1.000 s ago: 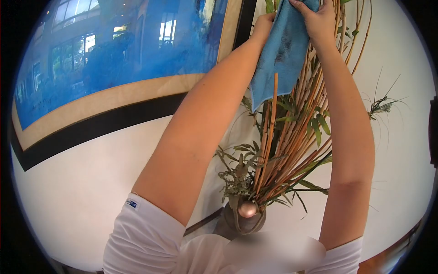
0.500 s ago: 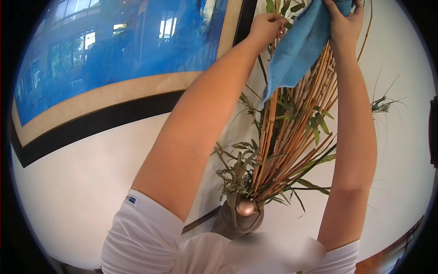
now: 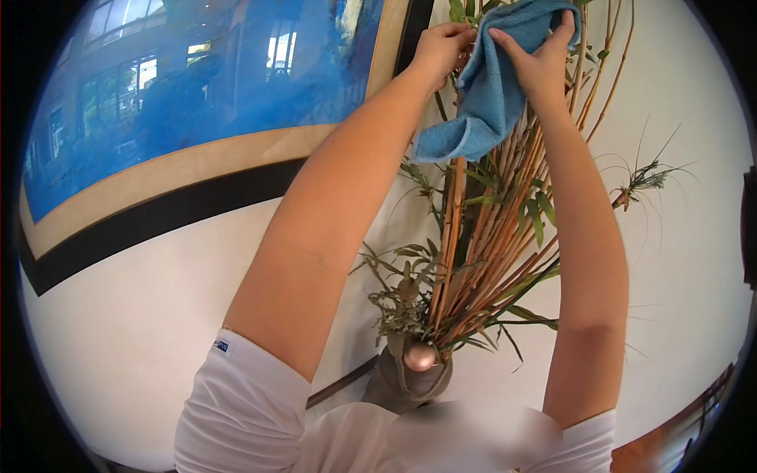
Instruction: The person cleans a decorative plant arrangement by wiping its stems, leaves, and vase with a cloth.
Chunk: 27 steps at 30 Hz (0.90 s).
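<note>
High up among the plant's leaves, my right hand (image 3: 542, 69) grips a blue cloth (image 3: 497, 98), thumb on the near side and fingers behind it. The cloth hangs down in folds over the stems, its lower corner trailing to the left. Just left of the cloth, my left hand (image 3: 443, 54) is pinched closed against the foliage; what lies between its fingertips is too small to make out. Below both hands, a tall bundle of brown stems (image 3: 505, 205) with green leaves fans up from a grey-brown vase (image 3: 410, 386).
A large framed blue picture (image 3: 213, 87) under reflective glass hangs on the left, its dark frame close to my left forearm. A shiny copper-coloured ball (image 3: 419, 356) sits at the vase's mouth. A spiky tuft (image 3: 648, 180) sticks out to the right before the white wall (image 3: 694, 260).
My right hand has moved left and down with the cloth, which now bunches closer to my left hand. My left hand has shifted slightly left, still pinched. The spiky tuft shows more fully.
</note>
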Available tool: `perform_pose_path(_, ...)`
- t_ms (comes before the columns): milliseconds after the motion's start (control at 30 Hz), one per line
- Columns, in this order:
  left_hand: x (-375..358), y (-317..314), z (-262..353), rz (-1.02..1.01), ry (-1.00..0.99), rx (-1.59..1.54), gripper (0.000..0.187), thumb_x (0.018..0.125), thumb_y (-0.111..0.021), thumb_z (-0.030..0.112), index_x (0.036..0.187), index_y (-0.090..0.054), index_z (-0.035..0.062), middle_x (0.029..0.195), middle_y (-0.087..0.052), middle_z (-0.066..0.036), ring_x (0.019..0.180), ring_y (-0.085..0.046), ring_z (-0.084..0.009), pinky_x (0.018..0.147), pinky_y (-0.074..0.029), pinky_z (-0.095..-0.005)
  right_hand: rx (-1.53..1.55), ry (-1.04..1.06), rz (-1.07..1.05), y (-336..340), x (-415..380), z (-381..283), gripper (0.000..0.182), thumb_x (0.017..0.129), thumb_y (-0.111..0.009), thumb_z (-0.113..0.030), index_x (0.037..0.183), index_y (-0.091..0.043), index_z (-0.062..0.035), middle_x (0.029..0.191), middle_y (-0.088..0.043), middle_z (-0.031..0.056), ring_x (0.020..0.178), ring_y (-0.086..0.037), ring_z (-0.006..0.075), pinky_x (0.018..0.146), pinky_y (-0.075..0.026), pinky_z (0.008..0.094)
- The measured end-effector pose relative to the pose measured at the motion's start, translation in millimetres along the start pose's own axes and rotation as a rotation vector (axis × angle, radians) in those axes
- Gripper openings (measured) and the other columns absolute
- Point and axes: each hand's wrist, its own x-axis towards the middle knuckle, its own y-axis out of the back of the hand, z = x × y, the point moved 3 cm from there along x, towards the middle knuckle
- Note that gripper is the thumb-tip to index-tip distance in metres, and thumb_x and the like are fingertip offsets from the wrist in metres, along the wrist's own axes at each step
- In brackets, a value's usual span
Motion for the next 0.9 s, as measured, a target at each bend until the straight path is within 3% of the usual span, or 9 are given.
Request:
perform_pose_path(33,-1,0,0,0.023,0.006,-0.045,0.025,0.087,-0.056,0.012,0.107,-0.057,-0.0028,0.09,-0.06,-0.01,0.076,-0.06,-0.0184,0.069,-0.053,-0.0297,-0.086,-0.018,0.011,-1,-2,-5,0.11,0.065,-0.079,-0.023,0.139,0.0,-0.0023,0.135,-0.03,0.0289,0.121,-0.039,0.0369,0.098,-0.036,0.0391)
perform_pose_path(100,-1,-1,-3,0.069,0.017,-0.133,0.02,0.084,-0.058,0.008,0.102,-0.06,-0.0021,0.084,-0.062,-0.011,0.067,-0.061,-0.0202,0.065,-0.052,-0.0297,0.033,0.077,-0.027,-13,6,14,0.113,0.064,-0.08,-0.026,0.139,0.001,-0.0045,0.131,-0.035,0.0298,0.118,-0.041,0.0398,0.097,-0.037,0.0406)
perform_pose_path(167,5,-1,-6,0.019,0.076,-0.35,0.022,0.087,-0.052,0.011,0.102,-0.059,-0.0029,0.088,-0.063,-0.013,0.07,-0.062,-0.0238,0.066,-0.053,-0.0315,0.014,0.027,-0.059,-18,6,3,0.113,0.063,-0.08,-0.025,0.139,0.001,-0.0055,0.128,-0.038,0.0298,0.116,-0.043,0.0415,0.097,-0.037,0.0411)
perform_pose_path(233,6,-4,-7,-0.006,0.15,-0.523,0.022,0.089,-0.049,0.013,0.101,-0.059,-0.0026,0.088,-0.063,-0.013,0.069,-0.062,-0.0236,0.066,-0.053,-0.0305,-0.083,0.059,0.004,-19,3,-11,0.101,0.066,-0.077,-0.017,0.137,-0.006,-0.0054,0.124,-0.043,0.0285,0.114,-0.046,0.041,0.095,-0.038,0.0398)
perform_pose_path(367,10,-2,-10,0.046,0.016,-0.215,0.024,0.09,-0.047,0.016,0.097,-0.062,-0.0008,0.083,-0.063,-0.01,0.068,-0.06,-0.0189,0.065,-0.051,-0.0301,-0.063,0.122,-0.008,-33,26,3,0.086,0.068,-0.072,-0.008,0.133,-0.015,-0.0034,0.121,-0.045,0.0271,0.113,-0.047,0.0385,0.094,-0.039,0.0386)
perform_pose_path(633,8,-9,-1,0.059,0.036,-0.249,0.026,0.09,-0.046,0.017,0.095,-0.063,-0.0025,0.08,-0.063,-0.011,0.065,-0.059,-0.018,0.06,-0.049,-0.0305,0.094,0.112,0.147,-25,26,2,0.067,0.068,-0.071,-0.005,0.123,-0.033,0.0014,0.115,-0.048,0.0234,0.108,-0.049,0.0335,0.093,-0.038,0.036)
perform_pose_path(667,8,-9,0,0.049,0.041,-0.275,0.027,0.09,-0.046,0.018,0.096,-0.063,-0.0027,0.081,-0.063,-0.011,0.065,-0.059,-0.018,0.06,-0.049,-0.0306,0.088,0.045,0.118,-24,25,1,0.067,0.068,-0.072,-0.005,0.123,-0.034,0.0011,0.115,-0.048,0.0215,0.109,-0.048,0.0322,0.094,-0.037,0.0358)
perform_pose_path(800,9,-11,1,0.05,0.029,-0.173,0.029,0.09,-0.046,0.018,0.097,-0.062,-0.0036,0.081,-0.063,-0.012,0.066,-0.059,-0.0185,0.06,-0.049,-0.0307,0.167,0.159,0.176,-21,27,5,0.066,0.068,-0.072,-0.005,0.122,-0.034,0.0016,0.115,-0.046,0.0207,0.11,-0.046,0.0318,0.096,-0.035,0.0354)
perform_pose_path(900,20,-12,-5,0.034,0.064,-0.317,0.026,0.089,-0.047,0.016,0.098,-0.062,-0.0041,0.081,-0.063,-0.012,0.066,-0.059,-0.0185,0.06,-0.049,-0.0305,0.23,0.173,0.166,-19,31,-3,0.065,0.068,-0.071,-0.004,0.121,-0.034,0.002,0.116,-0.046,0.0205,0.11,-0.046,0.0305,0.096,-0.034,0.0347)
